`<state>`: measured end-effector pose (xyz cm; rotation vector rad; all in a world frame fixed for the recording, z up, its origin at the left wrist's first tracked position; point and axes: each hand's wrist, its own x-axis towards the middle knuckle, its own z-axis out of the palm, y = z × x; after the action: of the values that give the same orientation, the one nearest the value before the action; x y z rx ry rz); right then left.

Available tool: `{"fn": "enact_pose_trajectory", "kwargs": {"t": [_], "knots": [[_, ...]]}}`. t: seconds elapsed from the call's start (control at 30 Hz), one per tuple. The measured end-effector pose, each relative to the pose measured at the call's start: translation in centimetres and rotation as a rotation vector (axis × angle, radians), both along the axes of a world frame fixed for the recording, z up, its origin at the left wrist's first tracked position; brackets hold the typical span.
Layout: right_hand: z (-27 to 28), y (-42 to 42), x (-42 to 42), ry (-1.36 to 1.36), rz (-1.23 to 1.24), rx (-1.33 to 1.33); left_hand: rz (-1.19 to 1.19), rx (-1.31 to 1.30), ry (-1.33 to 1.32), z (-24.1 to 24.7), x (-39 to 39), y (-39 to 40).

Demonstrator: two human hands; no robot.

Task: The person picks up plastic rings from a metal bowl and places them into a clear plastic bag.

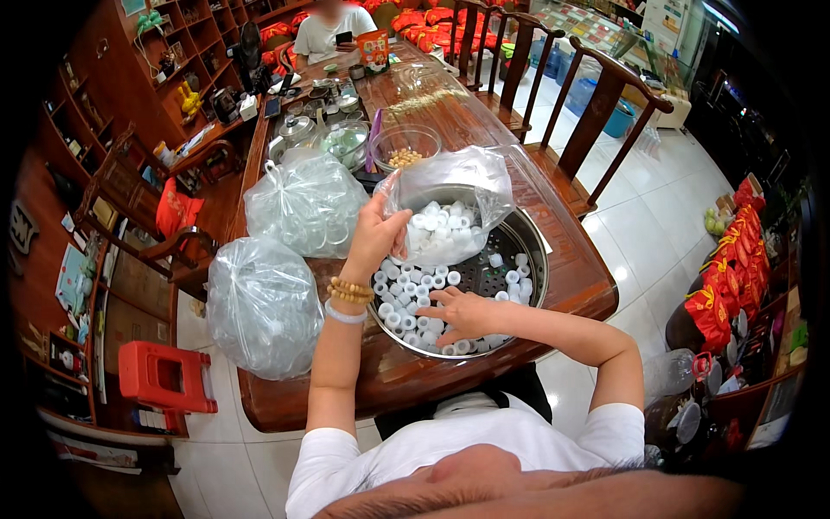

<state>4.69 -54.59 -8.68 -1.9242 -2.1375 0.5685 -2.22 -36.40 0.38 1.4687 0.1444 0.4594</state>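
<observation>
My left hand grips the left edge of a clear plastic bag that holds many small white translucent plastic caps. The bag rests over the far part of a round perforated metal steamer tray. My right hand reaches over the tray with its fingers spread, at the loose white caps lying there; whether its fingertips touch any cannot be told. Two knotted, full clear plastic bags, one farther and one nearer, stand left of the tray.
The wooden table bears a glass bowl of nuts or beans, a glass teapot and a red snack pouch. A person with a phone sits at the far end. Wooden chairs line the right side; a red stool stands left.
</observation>
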Motion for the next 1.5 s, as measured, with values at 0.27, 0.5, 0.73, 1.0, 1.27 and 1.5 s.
{"fn": "enact_pose_trajectory", "kwargs": {"t": [0.27, 0.5, 0.73, 1.0, 1.27, 1.5], "knots": [[-0.6, 0.5, 0.5, 0.067, -0.034, -0.071, -0.029, 0.055, 0.06, 0.3, -0.1, -0.3], [0.6, 0.1, 0.2, -0.016, -0.048, -0.165, -0.024, 0.076, 0.059, 0.4, -0.2, -0.3], [3.2, -0.6, 1.2, 0.159, -0.154, -0.046, -0.028, 0.078, 0.05, 0.0, -0.2, -0.3], [5.7, -1.2, 3.2, 0.467, -0.273, 0.247, -0.055, 0.083, 0.035, -0.1, 0.1, -0.1], [12.2, 2.6, 5.7, 0.646, -0.453, 0.657, -0.018, 0.108, 0.05, 0.0, -0.1, -0.4], [8.3, 5.2, 7.9, 0.475, -0.53, 0.66, -0.025, 0.058, 0.029, 0.2, -0.1, -0.2]]}}
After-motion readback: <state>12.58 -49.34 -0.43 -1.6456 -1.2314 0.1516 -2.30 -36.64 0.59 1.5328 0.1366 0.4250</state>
